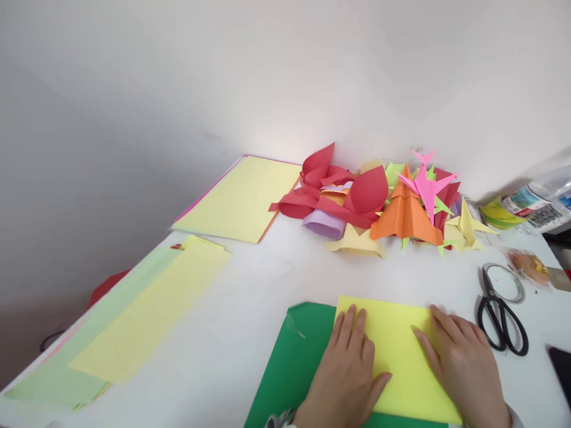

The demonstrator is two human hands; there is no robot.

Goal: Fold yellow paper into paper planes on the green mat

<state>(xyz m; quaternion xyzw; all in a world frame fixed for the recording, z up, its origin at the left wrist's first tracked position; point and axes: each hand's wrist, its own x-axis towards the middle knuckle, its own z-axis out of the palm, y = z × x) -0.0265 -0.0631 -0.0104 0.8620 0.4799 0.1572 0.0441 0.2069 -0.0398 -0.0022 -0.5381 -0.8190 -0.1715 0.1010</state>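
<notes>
A bright yellow sheet of paper (392, 356) lies on a green board or folder (297, 351) at the front of the table. My left hand (345, 368) rests on the sheet's left part, fingers stretched toward its far edge and thumb apart. On the right part lies my right hand (466, 362), its fingers extended along the right edge and its thumb spread inward. Both hands press flat with nothing gripped. Just right of my right hand are black-handled scissors (502, 324).
Pale yellow sheets (236, 196) are stacked at the back, with cut strips (156, 315) along the left edge. Red paper loops (339, 190), an orange folded plane (405, 214) and a pink paper crane (429, 184) pile up behind. Tape (504, 282) and a plastic bottle (530, 202) lie right.
</notes>
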